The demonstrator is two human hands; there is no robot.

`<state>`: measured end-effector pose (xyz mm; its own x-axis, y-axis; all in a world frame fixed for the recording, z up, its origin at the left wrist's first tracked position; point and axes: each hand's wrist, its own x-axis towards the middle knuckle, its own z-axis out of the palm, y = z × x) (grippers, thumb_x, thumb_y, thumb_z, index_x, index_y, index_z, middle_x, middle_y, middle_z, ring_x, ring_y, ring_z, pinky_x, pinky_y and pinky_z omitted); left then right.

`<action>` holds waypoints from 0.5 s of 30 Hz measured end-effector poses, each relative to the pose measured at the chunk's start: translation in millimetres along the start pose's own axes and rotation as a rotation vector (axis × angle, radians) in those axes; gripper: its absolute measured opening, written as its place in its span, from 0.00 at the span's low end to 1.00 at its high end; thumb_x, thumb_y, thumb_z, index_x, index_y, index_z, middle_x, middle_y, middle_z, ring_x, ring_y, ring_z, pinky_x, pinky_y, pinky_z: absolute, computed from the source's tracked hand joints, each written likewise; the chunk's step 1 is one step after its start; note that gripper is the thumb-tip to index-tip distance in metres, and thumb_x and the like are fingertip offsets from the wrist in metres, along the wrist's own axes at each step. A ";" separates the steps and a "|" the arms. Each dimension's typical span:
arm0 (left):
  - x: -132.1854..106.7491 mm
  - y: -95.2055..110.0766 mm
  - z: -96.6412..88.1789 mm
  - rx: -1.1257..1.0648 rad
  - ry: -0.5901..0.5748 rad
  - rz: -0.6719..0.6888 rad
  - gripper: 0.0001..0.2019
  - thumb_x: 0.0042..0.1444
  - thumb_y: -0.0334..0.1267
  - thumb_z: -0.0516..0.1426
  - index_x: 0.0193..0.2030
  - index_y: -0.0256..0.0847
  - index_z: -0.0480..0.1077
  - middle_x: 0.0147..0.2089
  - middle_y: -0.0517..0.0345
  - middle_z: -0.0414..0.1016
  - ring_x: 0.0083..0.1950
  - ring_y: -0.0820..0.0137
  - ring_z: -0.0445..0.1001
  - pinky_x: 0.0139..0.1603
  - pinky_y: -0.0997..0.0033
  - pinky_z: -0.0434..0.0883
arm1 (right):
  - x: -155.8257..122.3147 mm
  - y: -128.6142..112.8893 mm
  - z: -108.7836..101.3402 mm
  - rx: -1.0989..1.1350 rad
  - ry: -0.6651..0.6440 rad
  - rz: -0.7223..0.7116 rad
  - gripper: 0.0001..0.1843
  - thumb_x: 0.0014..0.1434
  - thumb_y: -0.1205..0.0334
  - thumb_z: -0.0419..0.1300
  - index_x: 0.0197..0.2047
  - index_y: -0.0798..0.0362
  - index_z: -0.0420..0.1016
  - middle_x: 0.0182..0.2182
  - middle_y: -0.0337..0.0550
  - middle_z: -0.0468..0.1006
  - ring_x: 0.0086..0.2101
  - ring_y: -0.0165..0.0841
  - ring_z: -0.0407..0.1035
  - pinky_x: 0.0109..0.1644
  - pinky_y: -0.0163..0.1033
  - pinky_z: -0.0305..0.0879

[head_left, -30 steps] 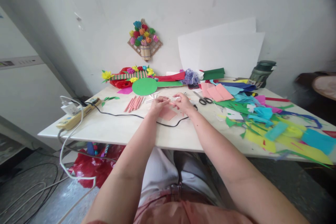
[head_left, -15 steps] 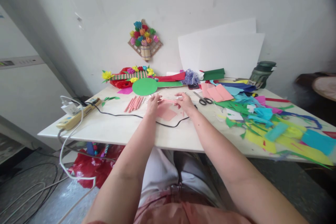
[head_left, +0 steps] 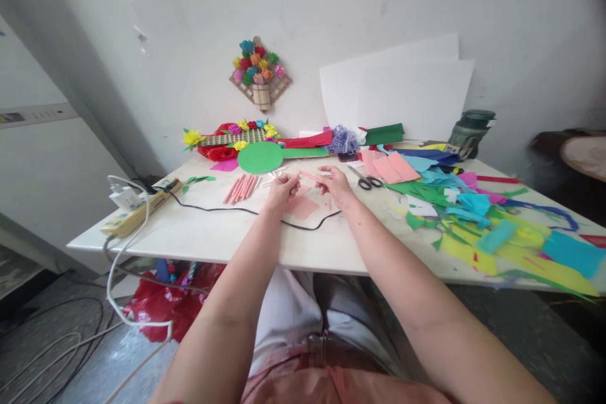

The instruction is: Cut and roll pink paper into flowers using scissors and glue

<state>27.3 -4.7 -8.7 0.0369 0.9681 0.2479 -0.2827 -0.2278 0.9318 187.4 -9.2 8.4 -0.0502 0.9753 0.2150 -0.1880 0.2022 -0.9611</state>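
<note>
A thin pink paper tube (head_left: 310, 176) slants between my hands, its right end pinched in the fingers of my right hand (head_left: 336, 185). Just left of it, my left hand (head_left: 284, 190) has its fingertips pressed together; whatever they may hold is too small to make out. Under the hands lie flat pink paper pieces (head_left: 303, 206). Several rolled pink paper sticks (head_left: 241, 188) rest in a bunch to the left, with thin white sticks (head_left: 271, 177) beside them. Black-handled scissors (head_left: 369, 182) lie to the right of my right hand.
A black cable (head_left: 227, 209) crosses the table from a power strip (head_left: 142, 208). Behind the hands is a green paddle-shaped piece (head_left: 260, 157). Coloured paper scraps (head_left: 473, 214) cover the right side, near pink sheets (head_left: 395, 167) and a dark green bottle (head_left: 471, 132).
My left hand has come off the tube's left end and sits slightly lower and to the right. The tube's free left end now tilts upward, with my right hand still holding it.
</note>
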 end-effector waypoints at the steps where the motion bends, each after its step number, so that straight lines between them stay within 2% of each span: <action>1: -1.2 0.9 1.0 -0.001 -0.032 -0.008 0.18 0.39 0.46 0.66 0.23 0.37 0.64 0.19 0.62 0.66 0.15 0.84 0.54 0.14 0.79 0.46 | 0.2 0.4 -0.2 0.002 -0.005 0.001 0.14 0.47 0.67 0.59 0.39 0.54 0.64 0.15 0.30 0.71 0.14 0.23 0.59 0.18 0.29 0.57; 6: -4.8 5.2 4.2 0.005 -0.129 -0.074 0.16 0.38 0.41 0.67 0.29 0.34 0.68 0.21 0.60 0.70 0.17 0.82 0.59 0.15 0.81 0.50 | -0.5 0.7 0.5 0.015 -0.017 0.001 0.14 0.46 0.66 0.60 0.39 0.54 0.64 0.15 0.30 0.71 0.13 0.23 0.59 0.18 0.29 0.57; 9: -5.5 6.1 4.9 0.004 -0.139 -0.089 0.16 0.39 0.42 0.67 0.29 0.33 0.69 0.20 0.60 0.70 0.16 0.83 0.59 0.15 0.81 0.49 | -0.5 -1.2 1.4 0.022 -0.002 0.008 0.14 0.46 0.67 0.60 0.38 0.54 0.65 0.15 0.30 0.71 0.13 0.23 0.59 0.18 0.29 0.57; 12: -4.8 5.3 4.1 -0.005 -0.092 -0.088 0.16 0.41 0.44 0.65 0.28 0.34 0.68 0.18 0.63 0.67 0.14 0.84 0.55 0.13 0.81 0.46 | 2.9 -5.2 -2.1 0.060 0.071 -0.001 0.13 0.46 0.67 0.60 0.38 0.54 0.64 0.15 0.31 0.72 0.14 0.23 0.58 0.18 0.29 0.57; 15: -3.0 3.4 2.2 -0.024 -0.075 -0.076 0.17 0.42 0.46 0.64 0.28 0.34 0.67 0.17 0.64 0.65 0.14 0.84 0.54 0.13 0.81 0.44 | 10.5 -9.6 -13.6 0.113 0.208 -0.053 0.14 0.47 0.66 0.60 0.38 0.54 0.64 0.17 0.32 0.72 0.15 0.24 0.60 0.19 0.29 0.58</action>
<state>28.3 -8.6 -5.7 0.1303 0.9717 0.1969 -0.2992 -0.1508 0.9422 202.1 0.4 17.5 0.1631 0.9634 0.2129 -0.2942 0.2535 -0.9215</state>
